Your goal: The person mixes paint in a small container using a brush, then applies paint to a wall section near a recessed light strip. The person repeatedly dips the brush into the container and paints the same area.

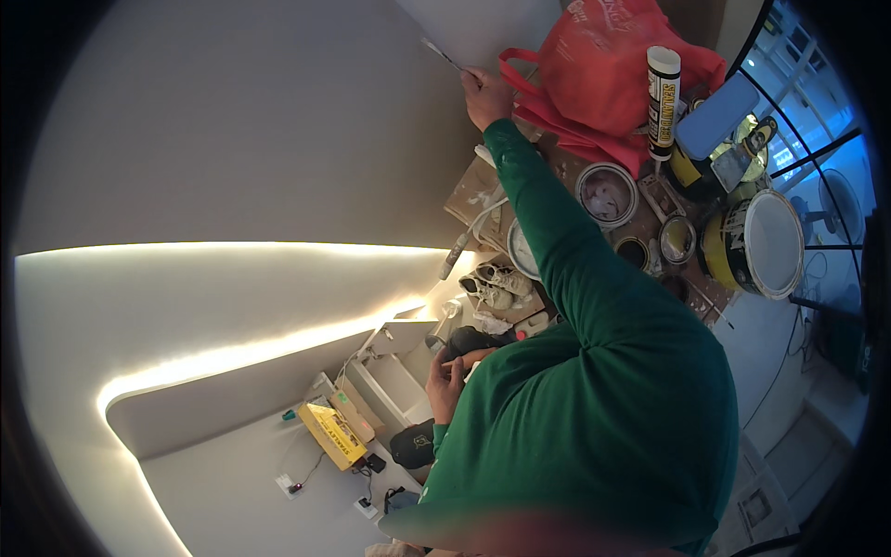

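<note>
While the right hand (486,98) was held out at the end of its green sleeve (548,200), its fingers were closed on a slim, dark-shafted tool with a pale tip (444,56), which stood out in front of a smooth grey expanse of panel (232,130); whether the tip touched it could not be told. The left hand (445,385) was low, near the body, its fingers curled, but I could not tell whether they gripped anything.

For steady work, a light pinch close to the tip would probably have served best, with the wrist loose and the tip laid at a shallow angle. Care was called for around the forearm: a bulging red fabric bag (594,79) sat just beside the right hand, and a round, open metal tin with pinkish contents (608,197) stood near the sleeve on the cluttered brown surface (568,168), so a low elbow might have caught the rim.
</note>
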`<action>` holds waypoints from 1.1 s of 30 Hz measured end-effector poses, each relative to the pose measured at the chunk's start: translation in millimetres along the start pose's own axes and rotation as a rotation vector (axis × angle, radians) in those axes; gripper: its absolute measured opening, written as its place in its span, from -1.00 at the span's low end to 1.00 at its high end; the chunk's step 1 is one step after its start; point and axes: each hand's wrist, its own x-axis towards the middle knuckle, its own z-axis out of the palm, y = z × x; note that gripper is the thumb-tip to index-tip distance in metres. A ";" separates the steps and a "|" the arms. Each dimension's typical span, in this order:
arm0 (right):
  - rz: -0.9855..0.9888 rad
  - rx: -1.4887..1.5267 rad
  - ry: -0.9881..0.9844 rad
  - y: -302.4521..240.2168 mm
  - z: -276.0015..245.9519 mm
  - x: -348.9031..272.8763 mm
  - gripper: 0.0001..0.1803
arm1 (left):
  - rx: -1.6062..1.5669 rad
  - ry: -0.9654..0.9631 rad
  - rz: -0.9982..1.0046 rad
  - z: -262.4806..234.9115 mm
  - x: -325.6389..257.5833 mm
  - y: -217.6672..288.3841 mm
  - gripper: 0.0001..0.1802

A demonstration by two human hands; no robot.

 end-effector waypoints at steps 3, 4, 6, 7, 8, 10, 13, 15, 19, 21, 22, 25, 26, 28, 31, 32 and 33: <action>0.000 0.002 -0.015 0.9 1.5 3.3 -0.68 | -0.029 0.001 0.022 0.3 0.2 -2.0 -0.46; -0.013 0.003 -0.010 3.1 0.8 2.9 -0.68 | -0.021 0.002 0.026 0.1 0.3 -3.2 -0.46; -0.025 -0.008 0.001 8.4 -0.8 -1.0 -0.68 | 0.014 0.013 0.043 -0.6 0.7 -6.8 -0.46; -0.024 -0.019 0.008 10.7 -1.5 -3.2 -0.68 | -0.003 0.011 0.025 0.0 1.5 -8.8 -0.46; 0.021 -0.040 0.005 12.3 -1.4 -4.7 -0.68 | -0.020 0.015 0.025 0.8 2.7 -10.8 -0.46; -0.001 -0.031 0.000 13.1 0.7 -4.5 -0.67 | -0.022 0.014 0.023 2.1 3.7 -14.2 -0.46; -0.015 -0.012 0.008 9.9 7.1 0.7 -0.67 | 0.007 -0.001 0.024 0.8 4.8 -15.7 -0.46; -0.051 -0.010 0.022 8.4 8.6 4.9 -0.67 | 0.020 -0.001 0.033 -0.1 4.1 -14.6 -0.45; -0.014 -0.106 -0.013 13.2 0.1 1.1 -0.67 | -0.018 -0.002 0.026 -0.2 2.9 -11.9 -0.46; 0.021 -0.125 -0.022 15.6 -3.4 -3.5 -0.68 | -0.014 0.009 -0.002 0.5 3.0 -11.2 -0.46; 0.019 -0.103 -0.007 15.8 -3.6 -4.7 -0.68 | -0.041 0.003 0.018 0.5 3.3 -10.8 -0.46; 0.004 -0.048 0.015 12.4 0.5 -1.3 -0.68 | -0.018 -0.014 0.008 -0.9 2.6 -9.0 -0.46; 0.020 -0.035 0.017 10.0 3.0 2.4 -0.68 | -0.015 -0.016 0.008 -1.3 2.4 -8.0 -0.45; -0.040 -0.021 0.039 5.9 6.4 9.0 -0.68 | -0.015 -0.016 0.012 -1.7 2.5 -5.1 -0.45; -0.082 -0.063 0.031 4.4 3.9 12.8 -0.68 | -0.026 -0.010 0.019 -1.0 1.6 -0.8 -0.44; -0.093 -0.086 0.021 5.0 2.0 12.5 -0.68 | -0.030 -0.007 0.019 -0.8 1.4 0.4 -0.44; -0.066 -0.111 0.013 6.6 -0.6 10.0 -0.68 | -0.012 -0.001 0.001 -0.8 1.3 1.3 -0.44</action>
